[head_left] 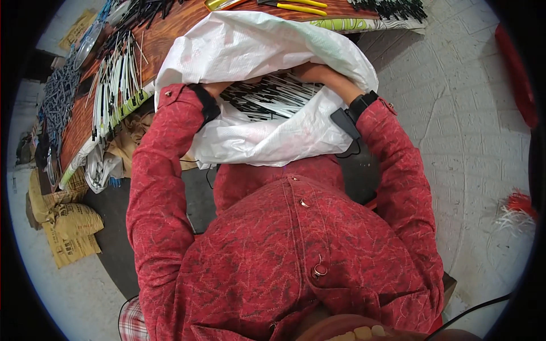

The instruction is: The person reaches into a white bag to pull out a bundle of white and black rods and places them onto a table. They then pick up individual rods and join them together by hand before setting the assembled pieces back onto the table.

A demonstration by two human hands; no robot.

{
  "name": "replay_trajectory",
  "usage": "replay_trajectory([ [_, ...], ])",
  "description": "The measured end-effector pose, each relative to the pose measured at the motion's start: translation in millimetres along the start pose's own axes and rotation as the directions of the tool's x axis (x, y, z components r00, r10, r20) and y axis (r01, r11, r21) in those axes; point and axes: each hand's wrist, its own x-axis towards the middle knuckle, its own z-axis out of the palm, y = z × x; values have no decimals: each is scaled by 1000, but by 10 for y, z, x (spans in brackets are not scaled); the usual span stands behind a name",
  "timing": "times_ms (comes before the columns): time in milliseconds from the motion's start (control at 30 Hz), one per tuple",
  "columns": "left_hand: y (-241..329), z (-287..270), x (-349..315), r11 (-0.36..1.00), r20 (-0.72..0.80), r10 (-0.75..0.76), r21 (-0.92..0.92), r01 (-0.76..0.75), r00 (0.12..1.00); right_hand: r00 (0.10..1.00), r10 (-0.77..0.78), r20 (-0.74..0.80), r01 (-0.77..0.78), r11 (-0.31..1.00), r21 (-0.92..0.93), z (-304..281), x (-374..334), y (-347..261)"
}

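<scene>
A white woven plastic sack point(244, 42) lies across my lap with its mouth spread. Inside it is a heap of thin black and white rods or ties point(278, 99), too tangled to name exactly. My left hand point(216, 89) reaches into the left side of the sack's mouth, its fingers covered by the plastic. From the right, my right hand point(311, 72) goes in at the far rim above the rods, and its fingers are hidden too. Each wrist wears a black strap; a black box point(345, 124) hangs by the right one.
Beyond the sack stands a wood-patterned table point(165, 25) carrying yellow-handled pliers point(301, 8). Bundles of white and black rods point(118, 82) hang over its left edge, near a grey-blue pile point(58, 85). Brown paper sacks point(74, 227) lie at the left, and red-and-white strands point(517, 211) on the right floor.
</scene>
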Motion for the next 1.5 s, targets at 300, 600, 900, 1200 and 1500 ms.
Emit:
replay_trajectory([
  [300,177,346,343,999,91,-40,-7,41,995,927,351,132,-295,900,-321,19,-7,375],
  [600,-13,422,702,944,337,36,298,-143,941,985,-89,-148,106,988,108,581,-60,1014],
  [900,-472,659,400,782,607,-113,542,-306,787,977,-32,210,79,973,-218,-207,-460,-1054],
  [1200,-171,904,-143,581,15,451,754,-306,893,977,-175,-119,93,859,-503,248,-111,-288],
  [1500,-102,904,-493,846,731,114,283,-451,673,981,-67,180,102,976,-195,-269,-377,-701],
])
